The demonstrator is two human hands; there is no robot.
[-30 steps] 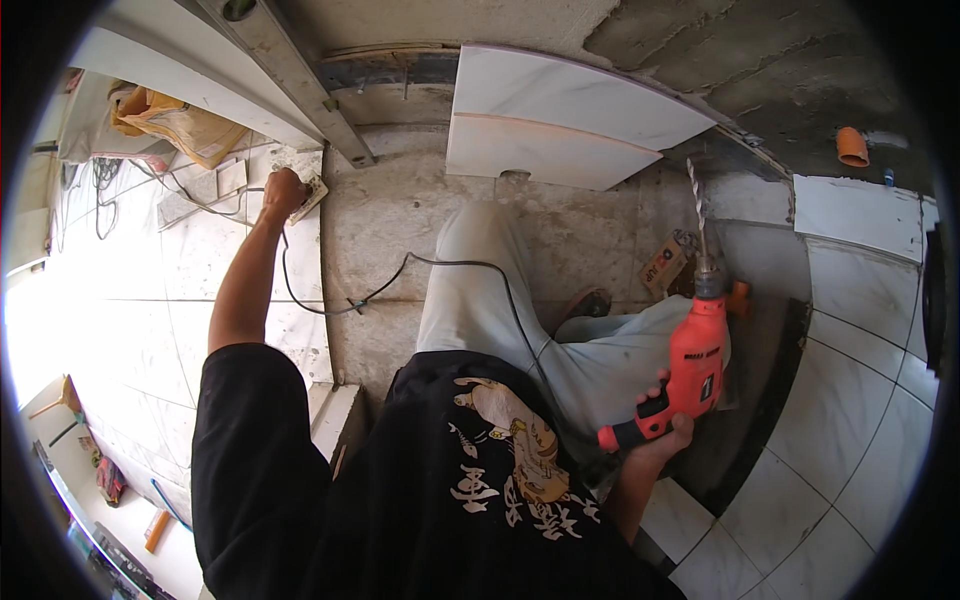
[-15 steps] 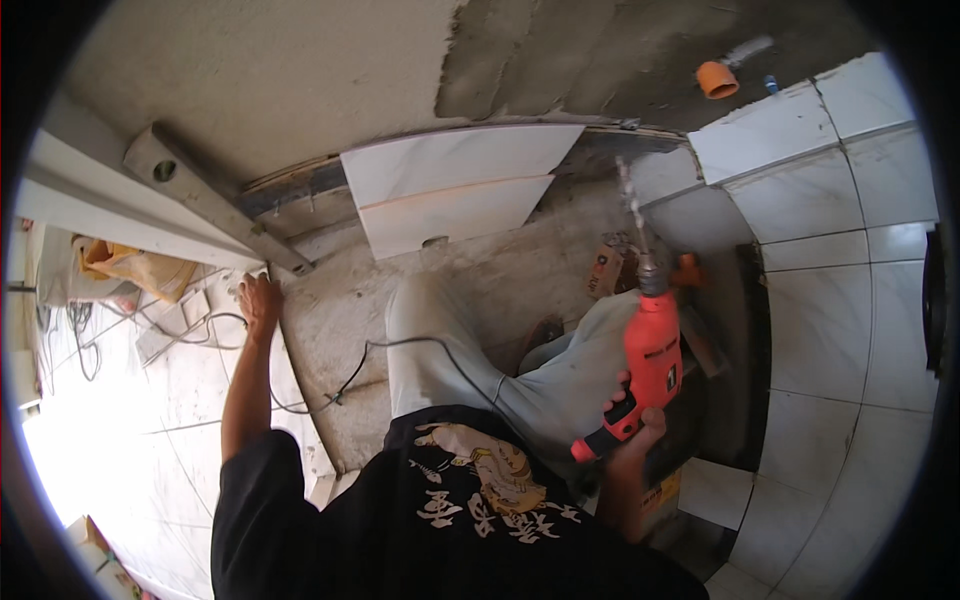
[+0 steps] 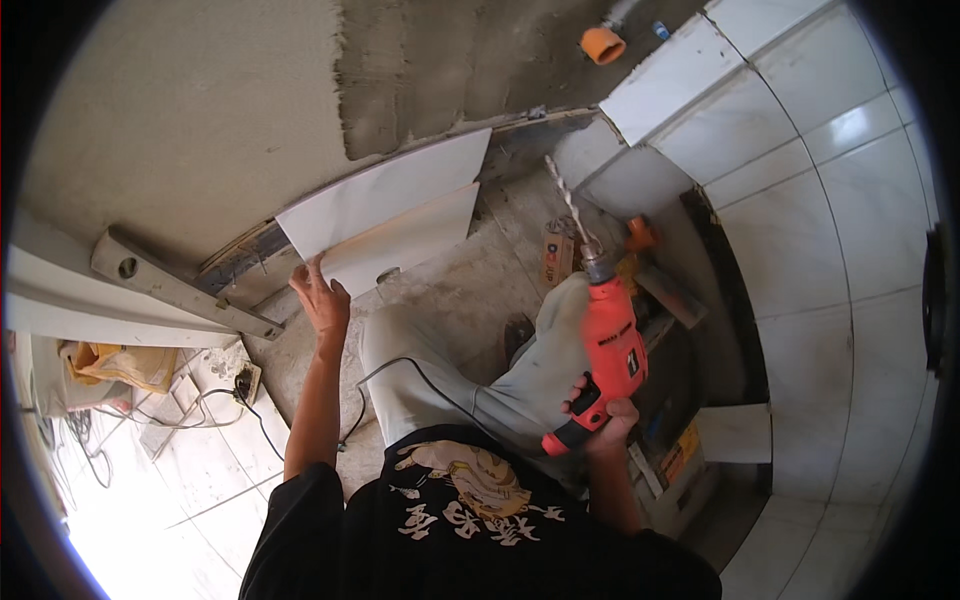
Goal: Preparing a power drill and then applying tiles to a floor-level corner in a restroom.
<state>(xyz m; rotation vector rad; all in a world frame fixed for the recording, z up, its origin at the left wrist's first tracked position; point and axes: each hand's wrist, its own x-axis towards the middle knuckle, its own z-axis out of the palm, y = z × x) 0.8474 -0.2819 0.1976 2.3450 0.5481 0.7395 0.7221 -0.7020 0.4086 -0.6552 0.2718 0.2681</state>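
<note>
A red and black power drill (image 3: 612, 335) is in my right hand (image 3: 607, 425), fingers wrapped round its handle. Its long spiral bit (image 3: 566, 195) points up toward the wall. My left hand (image 3: 324, 298) is at the lower left edge of two pale tiles (image 3: 400, 215) leaning by the wall. The left fingers are partly spread with nothing in them, and the fingertips seem to touch the tile edge. The drill's black cord (image 3: 432, 375) runs across my leg toward a black plug (image 3: 243, 381) on a pale block at the left.
A metal straightedge bar (image 3: 185, 285) leans by the white door frame at left. An orange pipe end (image 3: 603, 45) sticks out of the wall above. White tiles (image 3: 770, 240) cover the right wall. A small cardboard box (image 3: 556, 258) and an orange fitting (image 3: 641, 234) lie beyond my knee.
My left hand has moved from the floor by the door frame up to the leaning tiles, uncovering the black plug. The view has turned; the drill stays in my right hand.
</note>
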